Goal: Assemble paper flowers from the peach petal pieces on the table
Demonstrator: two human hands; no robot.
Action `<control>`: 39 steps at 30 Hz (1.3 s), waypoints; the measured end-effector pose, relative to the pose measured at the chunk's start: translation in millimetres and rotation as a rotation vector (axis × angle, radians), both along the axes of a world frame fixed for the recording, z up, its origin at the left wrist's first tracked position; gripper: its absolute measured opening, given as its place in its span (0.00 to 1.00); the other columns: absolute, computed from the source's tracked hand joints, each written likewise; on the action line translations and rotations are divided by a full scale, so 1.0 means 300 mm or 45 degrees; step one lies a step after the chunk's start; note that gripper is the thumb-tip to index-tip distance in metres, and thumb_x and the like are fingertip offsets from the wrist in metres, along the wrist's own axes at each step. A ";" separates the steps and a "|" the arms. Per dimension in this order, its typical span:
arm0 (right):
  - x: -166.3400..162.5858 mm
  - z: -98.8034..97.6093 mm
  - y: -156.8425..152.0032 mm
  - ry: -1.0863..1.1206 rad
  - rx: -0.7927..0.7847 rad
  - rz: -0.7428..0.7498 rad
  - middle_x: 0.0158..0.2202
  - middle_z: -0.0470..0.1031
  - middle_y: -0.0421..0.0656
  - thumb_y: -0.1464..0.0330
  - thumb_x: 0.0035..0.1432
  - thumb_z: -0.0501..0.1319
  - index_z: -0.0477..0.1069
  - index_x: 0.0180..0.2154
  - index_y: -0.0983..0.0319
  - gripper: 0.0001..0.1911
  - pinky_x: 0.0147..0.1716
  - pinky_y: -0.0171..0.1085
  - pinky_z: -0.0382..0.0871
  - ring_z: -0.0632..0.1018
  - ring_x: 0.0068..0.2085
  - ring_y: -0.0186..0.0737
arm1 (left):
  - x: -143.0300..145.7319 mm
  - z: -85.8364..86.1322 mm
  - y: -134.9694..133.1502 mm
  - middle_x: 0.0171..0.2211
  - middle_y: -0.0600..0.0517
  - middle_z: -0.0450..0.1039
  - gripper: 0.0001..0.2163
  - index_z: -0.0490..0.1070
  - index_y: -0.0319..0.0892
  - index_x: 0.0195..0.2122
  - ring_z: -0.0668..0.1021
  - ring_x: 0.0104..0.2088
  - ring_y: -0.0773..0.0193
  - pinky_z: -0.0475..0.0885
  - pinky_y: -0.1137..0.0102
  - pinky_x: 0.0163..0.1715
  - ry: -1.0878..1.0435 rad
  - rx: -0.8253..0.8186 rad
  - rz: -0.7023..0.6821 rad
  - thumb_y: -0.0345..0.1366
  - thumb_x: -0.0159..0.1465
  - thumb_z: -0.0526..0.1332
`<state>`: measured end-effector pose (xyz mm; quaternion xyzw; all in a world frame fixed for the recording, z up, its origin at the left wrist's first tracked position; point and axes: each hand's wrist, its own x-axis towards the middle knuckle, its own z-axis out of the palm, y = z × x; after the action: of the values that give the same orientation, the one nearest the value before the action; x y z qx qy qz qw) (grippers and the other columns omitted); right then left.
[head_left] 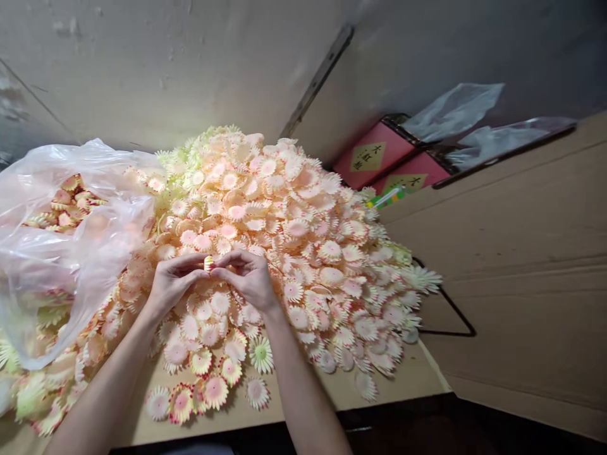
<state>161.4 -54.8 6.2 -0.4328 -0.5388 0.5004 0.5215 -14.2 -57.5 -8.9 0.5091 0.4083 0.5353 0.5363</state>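
Note:
Between the fingertips of my left hand (177, 278) and my right hand (249, 278) is a small yellow artificial flower piece (208, 263) with red tips. Both hands pinch it, one from each side. Under and behind them spreads a large heap of artificial flower pieces (294, 227), pale pink and cream with fringed edges. Several loose ones lie at the heap's front, among them a yellow flower piece with red tips (215, 392) and a pale green one (260, 354).
At the left, a clear plastic bag (109, 234) holds more red-tipped pieces. Red boxes (374, 155) with yellow labels stand behind at the right, near a brown cardboard sheet (516, 265). A black metal bar (455, 306) juts out there. The tabletop (398, 382) ends in front.

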 end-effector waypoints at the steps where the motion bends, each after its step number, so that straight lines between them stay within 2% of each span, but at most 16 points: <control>1: 0.002 -0.003 -0.002 0.019 -0.011 0.023 0.30 0.81 0.42 0.62 0.43 0.75 0.76 0.29 0.59 0.13 0.37 0.38 0.79 0.82 0.33 0.39 | 0.000 0.003 -0.001 0.33 0.47 0.83 0.15 0.83 0.41 0.38 0.84 0.31 0.57 0.82 0.66 0.33 0.007 -0.009 0.018 0.39 0.50 0.75; 5: 0.008 -0.010 -0.004 0.093 -0.086 0.074 0.30 0.81 0.41 0.63 0.44 0.75 0.76 0.29 0.60 0.12 0.37 0.37 0.79 0.82 0.33 0.38 | -0.002 -0.001 -0.008 0.33 0.47 0.83 0.15 0.83 0.40 0.36 0.84 0.32 0.56 0.81 0.65 0.35 0.069 -0.031 0.063 0.39 0.47 0.76; 10: 0.007 -0.009 -0.003 0.117 -0.138 0.110 0.29 0.80 0.40 0.62 0.46 0.74 0.75 0.29 0.60 0.12 0.37 0.35 0.77 0.80 0.32 0.35 | -0.006 -0.011 -0.014 0.36 0.46 0.83 0.17 0.83 0.39 0.38 0.83 0.33 0.56 0.80 0.68 0.37 0.095 -0.076 0.049 0.39 0.48 0.76; 15: 0.019 -0.011 0.004 0.148 -0.133 0.041 0.29 0.78 0.39 0.60 0.48 0.72 0.73 0.30 0.59 0.13 0.34 0.34 0.76 0.79 0.31 0.34 | -0.015 -0.001 -0.007 0.29 0.47 0.83 0.12 0.83 0.39 0.32 0.82 0.26 0.61 0.80 0.70 0.30 0.048 -0.118 0.123 0.41 0.50 0.74; 18: 0.019 -0.009 0.003 0.093 -0.111 0.031 0.28 0.77 0.39 0.61 0.48 0.72 0.72 0.31 0.59 0.13 0.32 0.34 0.75 0.78 0.29 0.34 | -0.016 0.005 0.000 0.28 0.47 0.83 0.11 0.83 0.38 0.29 0.82 0.27 0.61 0.79 0.71 0.30 0.105 -0.045 0.152 0.42 0.50 0.74; 21: 0.015 -0.002 0.001 0.091 -0.085 0.009 0.27 0.76 0.38 0.61 0.50 0.72 0.71 0.30 0.59 0.13 0.33 0.34 0.75 0.78 0.30 0.34 | -0.009 0.010 0.002 0.33 0.46 0.83 0.14 0.82 0.38 0.38 0.83 0.32 0.61 0.79 0.71 0.35 0.104 -0.015 0.164 0.43 0.55 0.71; 24: 0.019 0.004 0.001 0.149 -0.042 -0.097 0.29 0.76 0.38 0.62 0.51 0.71 0.70 0.31 0.59 0.12 0.35 0.34 0.75 0.78 0.32 0.33 | 0.001 0.015 0.000 0.40 0.44 0.82 0.17 0.78 0.39 0.48 0.83 0.36 0.61 0.80 0.68 0.39 -0.029 -0.031 0.141 0.43 0.61 0.67; 28: 0.016 0.008 0.001 0.163 -0.031 -0.111 0.31 0.77 0.39 0.62 0.51 0.71 0.71 0.33 0.59 0.12 0.37 0.34 0.76 0.79 0.34 0.34 | 0.005 0.014 -0.002 0.42 0.44 0.81 0.14 0.81 0.39 0.41 0.83 0.39 0.59 0.80 0.67 0.43 -0.079 0.040 0.044 0.37 0.54 0.72; 31: 0.000 0.008 -0.006 0.170 -0.062 -0.026 0.31 0.79 0.39 0.61 0.52 0.70 0.71 0.33 0.58 0.12 0.37 0.35 0.78 0.80 0.33 0.35 | 0.004 0.013 -0.002 0.39 0.46 0.82 0.16 0.82 0.41 0.39 0.84 0.35 0.59 0.81 0.68 0.38 -0.097 0.048 -0.014 0.34 0.48 0.76; 35: -0.007 0.000 -0.016 0.149 -0.057 0.113 0.37 0.81 0.41 0.63 0.49 0.73 0.72 0.38 0.57 0.15 0.43 0.39 0.79 0.82 0.40 0.38 | 0.001 0.018 -0.007 0.34 0.46 0.83 0.12 0.83 0.39 0.36 0.82 0.30 0.62 0.79 0.72 0.30 0.013 0.011 0.057 0.36 0.50 0.74; 39: 0.002 -0.014 -0.022 0.043 -0.068 0.044 0.37 0.82 0.42 0.65 0.45 0.75 0.75 0.38 0.57 0.17 0.43 0.40 0.81 0.83 0.40 0.41 | -0.002 0.020 -0.014 0.25 0.49 0.81 0.13 0.83 0.39 0.38 0.73 0.18 0.71 0.67 0.77 0.16 0.097 -0.090 0.028 0.39 0.54 0.72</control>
<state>162.1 -61.5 2.0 -0.4287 -0.5237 0.5308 0.5101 -14.7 -61.8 -2.9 0.5052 0.4528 0.5067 0.5320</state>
